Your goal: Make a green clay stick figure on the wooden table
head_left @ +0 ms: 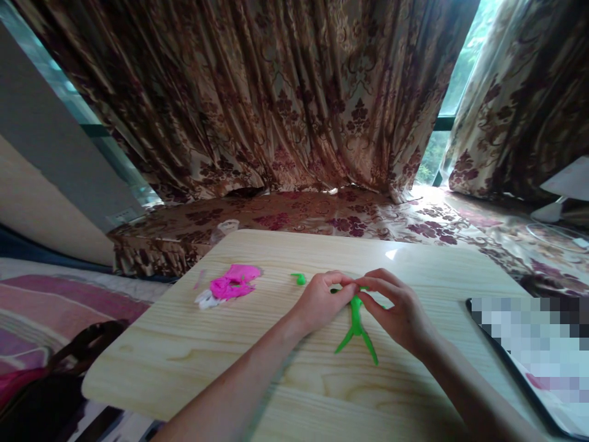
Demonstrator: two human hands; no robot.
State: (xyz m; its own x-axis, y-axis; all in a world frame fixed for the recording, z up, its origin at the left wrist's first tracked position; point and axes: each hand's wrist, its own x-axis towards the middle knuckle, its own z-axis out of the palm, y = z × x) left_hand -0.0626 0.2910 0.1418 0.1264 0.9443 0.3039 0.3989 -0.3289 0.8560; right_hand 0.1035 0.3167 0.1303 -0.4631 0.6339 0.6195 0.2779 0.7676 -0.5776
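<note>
A pale wood-grain table [313, 387], floral curtains [276, 92] behind; the bright green figure [356, 316] — 2 tapering prongs [370, 346] splayed nearest — is pinched up top by left hand [319, 301] and right hand [399, 307].

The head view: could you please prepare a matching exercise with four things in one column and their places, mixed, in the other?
Things
1. green figure
2. pink heap
3. white lamp
4. small green piece

Places
A. beyond the table, at the picture's right edge
B. on the table, between the pink heap and the left hand
C. upper end at the fingertips of the left hand and the right hand
D. on the table, beside a white scrap

Pairs: 1-C, 2-D, 3-A, 4-B
</note>
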